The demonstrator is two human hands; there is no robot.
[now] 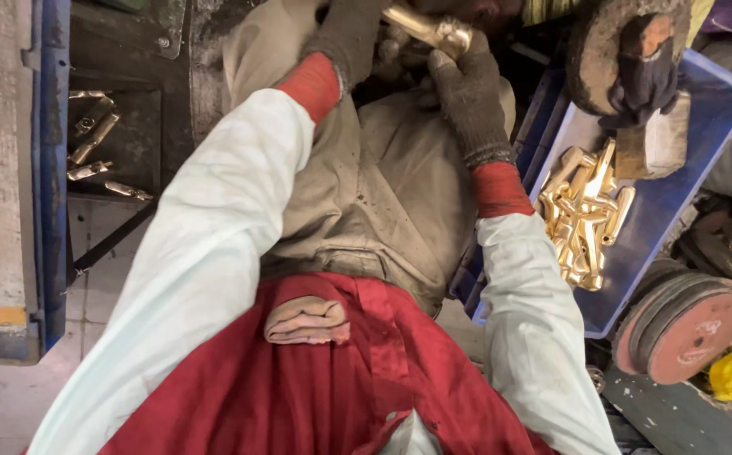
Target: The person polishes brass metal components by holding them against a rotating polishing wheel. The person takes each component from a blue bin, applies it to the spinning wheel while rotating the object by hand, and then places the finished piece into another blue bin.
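Both my hands wear dark knit gloves with red cuffs and pale sleeves. My left hand (349,38) and my right hand (467,93) meet at the top of the view and together grip one shiny brass part (429,29). The part is held above my lap, which is covered by a beige apron (383,194) over red cloth (332,379). Its far end is cut off by the frame's upper edge.
A blue tray (678,194) at my right holds several brass parts (585,206). A worn buffing wheel (610,50) sits above it. Stacked red abrasive discs (686,324) lie lower right. A dark bin at the left holds several dull metal parts (92,139). A folded rag (307,320) rests on my lap.
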